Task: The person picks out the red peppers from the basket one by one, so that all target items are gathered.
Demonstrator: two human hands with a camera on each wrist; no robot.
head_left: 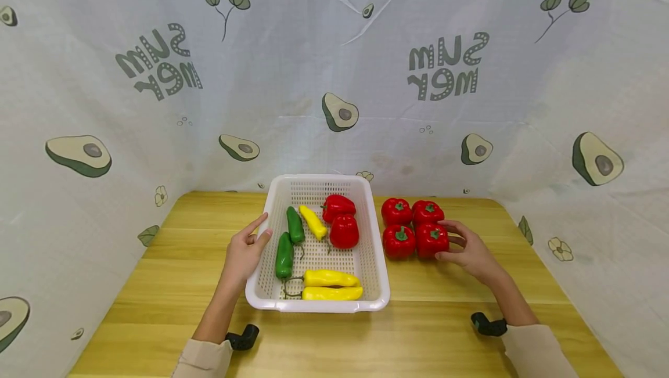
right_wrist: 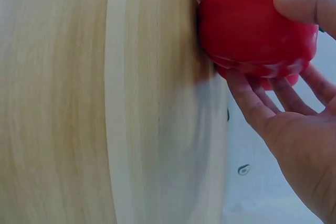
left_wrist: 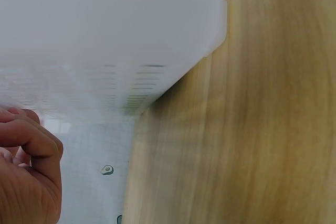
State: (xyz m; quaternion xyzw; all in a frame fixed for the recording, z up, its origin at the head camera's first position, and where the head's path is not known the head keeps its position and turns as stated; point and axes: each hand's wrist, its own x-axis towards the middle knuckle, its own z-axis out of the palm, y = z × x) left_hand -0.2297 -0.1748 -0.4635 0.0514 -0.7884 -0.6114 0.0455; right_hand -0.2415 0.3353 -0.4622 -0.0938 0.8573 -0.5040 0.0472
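My left hand (head_left: 244, 255) grips the left rim of a white plastic basket (head_left: 317, 306), thumb on the inner side. In the left wrist view its curled fingers (left_wrist: 37, 140) lie at the basket's outer wall (left_wrist: 105, 30). To the right of the basket, my right hand (head_left: 470, 253) holds the front right red bell pepper (head_left: 431, 240) of a tight group. The right wrist view shows the thumb (right_wrist: 299, 6) on one side of this pepper and the fingers spread along the other. The pepper stands close over the wooden table.
Inside the basket lie two green peppers (head_left: 284, 256), three yellow peppers (head_left: 331, 293) and two red bell peppers (head_left: 344, 231). Three more red bell peppers (head_left: 399, 242) stand beside the held one. A printed curtain (head_left: 292, 76) encloses the wooden table (head_left: 172, 285) at the back and sides.
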